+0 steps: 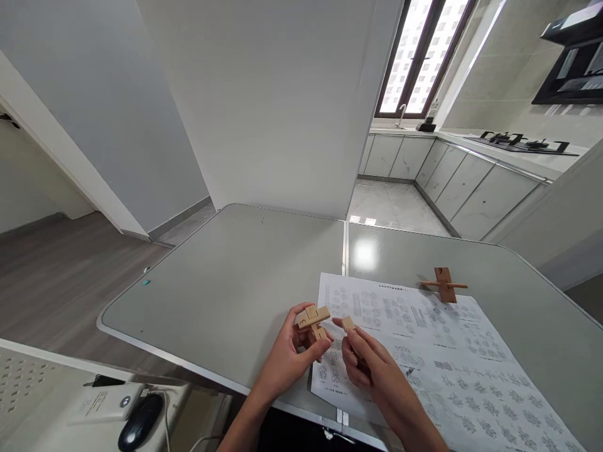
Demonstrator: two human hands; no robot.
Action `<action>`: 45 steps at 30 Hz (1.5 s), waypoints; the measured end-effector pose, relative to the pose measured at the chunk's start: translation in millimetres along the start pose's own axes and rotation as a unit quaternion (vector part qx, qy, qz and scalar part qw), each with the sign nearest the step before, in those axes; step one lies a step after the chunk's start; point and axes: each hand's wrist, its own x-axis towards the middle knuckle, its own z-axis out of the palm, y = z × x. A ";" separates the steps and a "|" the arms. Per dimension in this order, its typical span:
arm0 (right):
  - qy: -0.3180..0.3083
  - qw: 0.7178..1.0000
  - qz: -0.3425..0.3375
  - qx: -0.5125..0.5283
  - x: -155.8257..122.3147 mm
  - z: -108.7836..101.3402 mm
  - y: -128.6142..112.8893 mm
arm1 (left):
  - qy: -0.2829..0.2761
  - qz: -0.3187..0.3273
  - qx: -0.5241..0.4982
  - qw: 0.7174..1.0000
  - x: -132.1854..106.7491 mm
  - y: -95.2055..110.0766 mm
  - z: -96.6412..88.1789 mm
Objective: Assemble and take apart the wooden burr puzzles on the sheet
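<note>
Over the near edge of the counter (226, 263), a partly joined cluster of wooden puzzle pieces (313, 319) is sitting in the left hand (288, 358), whose grip is curling closed around its lower part with the thumb pressing against the side. Just beside it, the right hand (370, 364) is pinching a small single wooden block (348, 324) between thumb and fingertips, its grip closing tightly on that block, which is hovering very near the cluster without clearly touching it. Both hands are hanging above the near left corner of a printed instruction sheet (447, 358), which is lying flat across the right half of the counter. Farther back, near the sheet's far edge, a crossed wooden assembly (444, 284) is resting on the counter. Down at the lower left, below the counter's edge, a black computer mouse (140, 422) is lying on a lower surface.
</note>
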 end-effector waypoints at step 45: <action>0.001 0.861 -0.119 -0.495 -17.1 1.9 -15.5 | 0.001 0.094 0.244 0.965 -14.3 2.9 7.2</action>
